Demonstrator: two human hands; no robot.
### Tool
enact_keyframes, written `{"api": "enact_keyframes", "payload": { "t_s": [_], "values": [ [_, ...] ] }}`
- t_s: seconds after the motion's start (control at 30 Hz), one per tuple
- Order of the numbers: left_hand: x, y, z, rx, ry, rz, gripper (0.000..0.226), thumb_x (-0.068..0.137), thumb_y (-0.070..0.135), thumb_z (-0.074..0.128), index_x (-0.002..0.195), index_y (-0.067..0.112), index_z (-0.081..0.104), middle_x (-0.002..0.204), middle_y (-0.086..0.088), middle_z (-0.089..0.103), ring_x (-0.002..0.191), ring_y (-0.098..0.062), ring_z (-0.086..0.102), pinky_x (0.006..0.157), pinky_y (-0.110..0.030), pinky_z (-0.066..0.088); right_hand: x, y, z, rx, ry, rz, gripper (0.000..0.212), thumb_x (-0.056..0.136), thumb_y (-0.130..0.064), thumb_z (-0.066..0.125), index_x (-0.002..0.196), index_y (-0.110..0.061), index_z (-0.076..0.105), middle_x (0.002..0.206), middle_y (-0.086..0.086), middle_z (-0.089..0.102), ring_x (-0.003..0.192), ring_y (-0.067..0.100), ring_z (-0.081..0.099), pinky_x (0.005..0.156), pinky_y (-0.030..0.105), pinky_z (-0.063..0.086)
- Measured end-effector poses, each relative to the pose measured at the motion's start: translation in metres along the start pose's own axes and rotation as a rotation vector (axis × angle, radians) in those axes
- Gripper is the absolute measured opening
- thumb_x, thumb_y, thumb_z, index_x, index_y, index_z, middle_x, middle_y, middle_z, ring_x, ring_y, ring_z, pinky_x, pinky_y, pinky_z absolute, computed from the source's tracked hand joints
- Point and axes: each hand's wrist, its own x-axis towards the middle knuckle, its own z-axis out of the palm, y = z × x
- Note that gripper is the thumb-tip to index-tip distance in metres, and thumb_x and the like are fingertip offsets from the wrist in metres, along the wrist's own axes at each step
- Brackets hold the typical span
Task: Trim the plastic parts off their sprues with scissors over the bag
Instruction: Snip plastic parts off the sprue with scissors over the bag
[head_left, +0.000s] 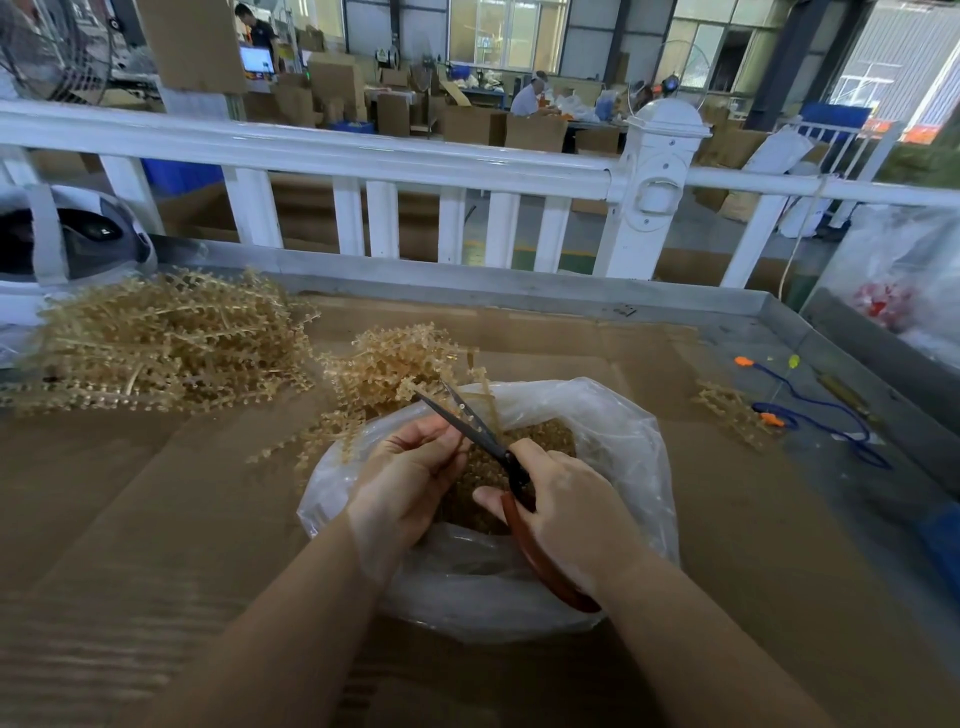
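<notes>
- Underneath everything, one sheet of brown cardboard (727, 519) covers the work table, with one white railing (363, 156) behind it.
- Two heaps of tan sprues lie on the cardboard: one big pile (166, 343) far left, one smaller pile (395, 364) just behind the bag.
- One clear plastic bag (623, 441) sits open at centre, holding a mass of trimmed tan parts (545, 436), too many to count.
- Two hands work over the bag's mouth: the left hand (410, 478) pinches one sprue strip (485, 400), and the right hand (571, 509) grips one pair of red-handled scissors (519, 493), blades parted around the strip.
- One small sprue scrap (732, 410) and one blue cord (831, 415) lie to the right.
</notes>
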Motion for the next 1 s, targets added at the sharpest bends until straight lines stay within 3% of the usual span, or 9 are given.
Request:
{"api": "enact_keyframes", "payload": {
  "t_s": [0.17,0.5,0.67,0.77,0.9,1.0],
  "values": [
    [-0.0004,0.0004,0.0010,-0.042,-0.005,-0.027,0.020,0.087,-0.011,0.049,0.079,0.005,0.059,0.061,-0.002,0.066,0.053,-0.006,0.064,0.054,-0.015,0.053,-0.0021,-0.0036,0.0001,-0.014,0.036,-0.024,0.027,0.089,-0.059,0.044,0.090,-0.033,0.036,0.076,-0.012,0.048,0.069,0.007,0.047,0.061,0.014,0.030],
    [0.0013,-0.0019,0.0013,-0.021,0.017,-0.022,0.024,0.087,-0.013,0.051,0.075,0.007,0.055,0.057,-0.001,0.067,0.053,-0.007,0.065,0.052,-0.016,0.053,-0.0043,-0.0018,-0.0039,-0.042,0.029,-0.028,0.027,0.091,-0.056,0.044,0.088,-0.031,0.037,0.072,-0.009,0.054,0.064,0.007,0.052,0.060,0.016,0.037],
    [0.0012,-0.0018,0.0001,-0.006,0.009,-0.029,0.025,0.087,-0.013,0.050,0.075,0.008,0.054,0.056,-0.001,0.067,0.053,-0.008,0.066,0.051,-0.016,0.053,-0.0061,-0.0009,-0.0020,-0.037,0.031,-0.019,0.030,0.092,-0.057,0.041,0.093,-0.027,0.045,0.077,-0.006,0.060,0.068,0.010,0.058,0.067,0.026,0.051],
    [0.0016,-0.0011,-0.0006,-0.008,-0.017,-0.042,0.022,0.087,-0.012,0.049,0.078,0.007,0.057,0.062,-0.003,0.067,0.057,-0.010,0.067,0.056,-0.018,0.055,-0.0065,0.0001,-0.0011,-0.046,0.044,-0.014,0.035,0.091,-0.058,0.039,0.097,-0.025,0.048,0.080,-0.005,0.062,0.072,0.011,0.060,0.070,0.029,0.053],
    [0.0016,-0.0003,-0.0015,-0.086,-0.030,-0.058,0.014,0.086,0.001,0.053,0.096,0.007,0.062,0.081,-0.006,0.070,0.073,-0.014,0.068,0.069,-0.024,0.057,-0.0072,0.0011,-0.0004,-0.063,0.046,-0.018,0.037,0.090,-0.060,0.037,0.097,-0.025,0.048,0.079,-0.006,0.061,0.071,0.010,0.059,0.069,0.026,0.052],
    [0.0031,-0.0018,-0.0016,-0.124,-0.002,-0.052,0.007,0.086,0.006,0.059,0.092,0.008,0.062,0.086,-0.007,0.069,0.080,-0.016,0.066,0.072,-0.024,0.058,-0.0073,0.0024,0.0002,-0.074,0.053,-0.021,0.034,0.090,-0.060,0.039,0.093,-0.027,0.046,0.076,-0.007,0.058,0.067,0.008,0.056,0.065,0.021,0.048]
  ]
}}
